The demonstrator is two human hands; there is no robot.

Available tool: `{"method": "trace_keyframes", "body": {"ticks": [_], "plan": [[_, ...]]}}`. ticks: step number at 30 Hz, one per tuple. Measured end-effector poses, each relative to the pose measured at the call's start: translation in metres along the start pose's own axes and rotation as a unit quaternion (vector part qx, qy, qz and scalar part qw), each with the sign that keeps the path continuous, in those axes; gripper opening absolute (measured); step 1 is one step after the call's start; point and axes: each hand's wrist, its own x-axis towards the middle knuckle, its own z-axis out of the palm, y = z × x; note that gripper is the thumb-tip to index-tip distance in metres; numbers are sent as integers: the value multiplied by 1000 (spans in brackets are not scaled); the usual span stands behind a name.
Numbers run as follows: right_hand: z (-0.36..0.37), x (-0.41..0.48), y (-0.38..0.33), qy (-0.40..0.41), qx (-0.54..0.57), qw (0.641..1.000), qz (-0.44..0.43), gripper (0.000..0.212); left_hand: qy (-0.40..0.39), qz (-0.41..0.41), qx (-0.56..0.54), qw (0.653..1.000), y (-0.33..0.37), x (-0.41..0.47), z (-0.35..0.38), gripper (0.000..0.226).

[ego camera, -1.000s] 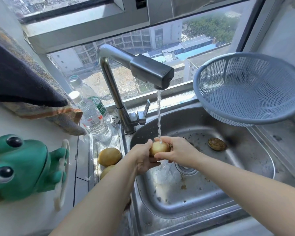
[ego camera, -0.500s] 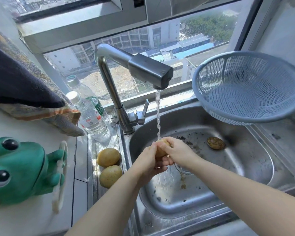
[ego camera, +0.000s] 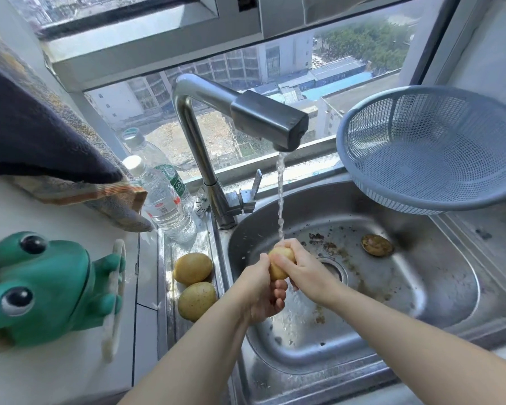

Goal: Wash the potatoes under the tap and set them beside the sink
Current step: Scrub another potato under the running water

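Note:
Both hands hold one yellow potato [ego camera: 278,260] over the steel sink [ego camera: 438,290], right under the water running from the tap [ego camera: 270,121]. My left hand [ego camera: 259,290] cups it from below and the left. My right hand [ego camera: 304,271] wraps it from the right, fingers over its top. Two more potatoes lie on the metal ledge left of the sink, one farther back [ego camera: 192,268] and one nearer [ego camera: 197,301], touching each other.
A blue plastic colander [ego camera: 427,147] rests on the sink's back right corner. Two water bottles [ego camera: 165,200] stand behind the ledge. A green frog figure [ego camera: 41,287] sits on the left counter under a hanging towel [ego camera: 41,135]. A brown round piece [ego camera: 376,244] and dirt specks lie in the basin.
The potato has turned in my hands from lying sideways to more upright. My left hand has slid lower under it. The camera view has shifted slightly.

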Motion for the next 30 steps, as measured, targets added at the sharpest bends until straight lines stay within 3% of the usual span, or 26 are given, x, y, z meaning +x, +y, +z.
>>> {"method": "trace_keyframes", "body": {"ticks": [2, 4, 10, 14, 17, 22, 25, 28, 30], "plan": [[-1, 0, 1, -24, 9, 1000, 4, 11, 3, -5, 5, 1000, -2, 0, -2, 55], [-1, 2, 0, -14, 43, 999, 16, 20, 3, 7, 24, 1000, -2, -1, -2, 53], [4, 8, -12, 107, 48, 992, 47, 36, 8, 84, 80, 993, -3, 3, 5, 50], [0, -3, -17, -22, 2, 999, 47, 24, 23, 70, 60, 995, 2, 5, -4, 48], [1, -8, -14, -74, -54, 995, 30, 40, 31, 50, 49, 997, 5, 8, -8, 53], [14, 6, -10, 85, 30, 994, 68, 12, 45, 61, 68, 995, -3, 13, 4, 49], [21, 12, -7, 144, 58, 980, 124, 24, 56, 72, 93, 991, -10, 19, 5, 48], [28, 2, -9, 59, 94, 985, 132, 9, 75, 50, 58, 994, -10, 22, -6, 52], [31, -3, -15, 10, 143, 982, 124, 23, 80, 39, 38, 995, -9, 23, -12, 54]]}}
